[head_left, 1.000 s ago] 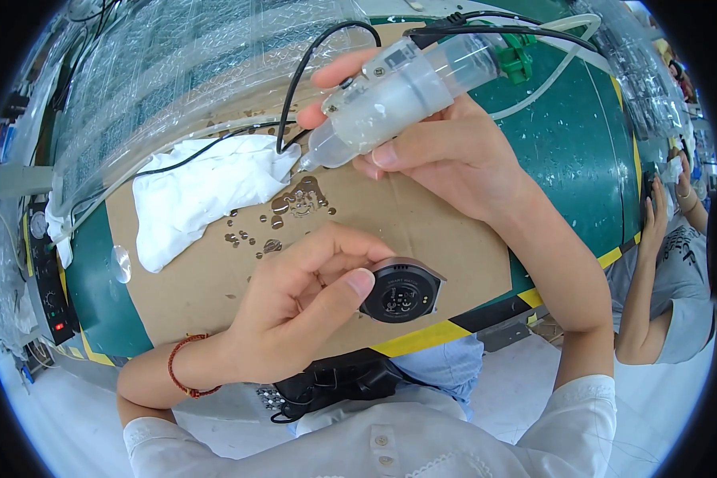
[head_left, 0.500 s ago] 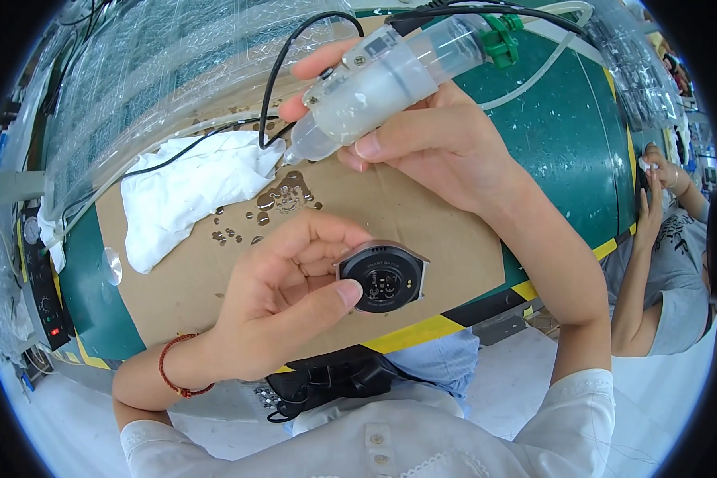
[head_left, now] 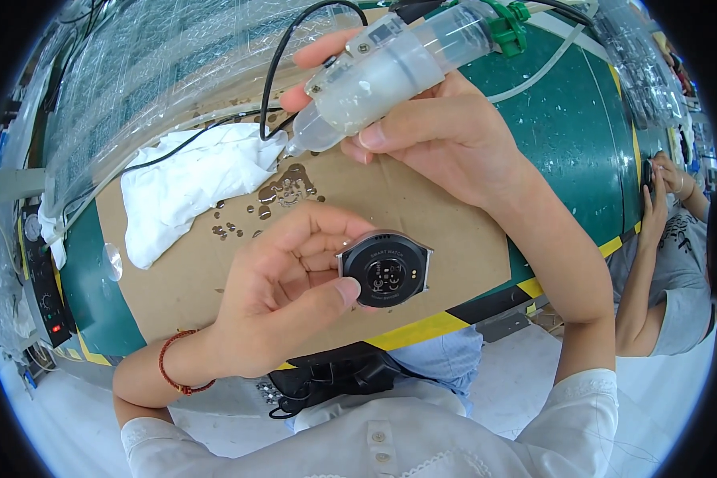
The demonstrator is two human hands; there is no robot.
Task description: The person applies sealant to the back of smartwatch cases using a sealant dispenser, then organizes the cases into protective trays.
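Observation:
Between the thumb and fingers of my left hand [head_left: 283, 291] is a round smartwatch body [head_left: 386, 269] without a strap, its black back facing up. My right hand [head_left: 446, 135] is wrapped round a glue dispensing syringe [head_left: 374, 88], a clear barrel with a milky filling and a green clamp [head_left: 508, 28] at its far end. The syringe lies tilted, its tip pointing down and left, above and apart from the watch. A white cloth [head_left: 179, 191] rests on the cardboard [head_left: 446, 231] beneath the tip. Dark wet drops [head_left: 291, 190] spot the cardboard beside the cloth.
Clear plastic trays [head_left: 159, 80] pile up along the far left. A black cable [head_left: 267, 80] and a pale tube [head_left: 542, 76] run to the syringe. The green table [head_left: 570, 151] has a yellow-black striped edge [head_left: 418, 333]. A black control box [head_left: 52, 295] stands left; another person [head_left: 669, 263] sits right.
The syringe and my right hand have shifted slightly to the right. The watch has turned a little in my left hand, with its back tilted differently.

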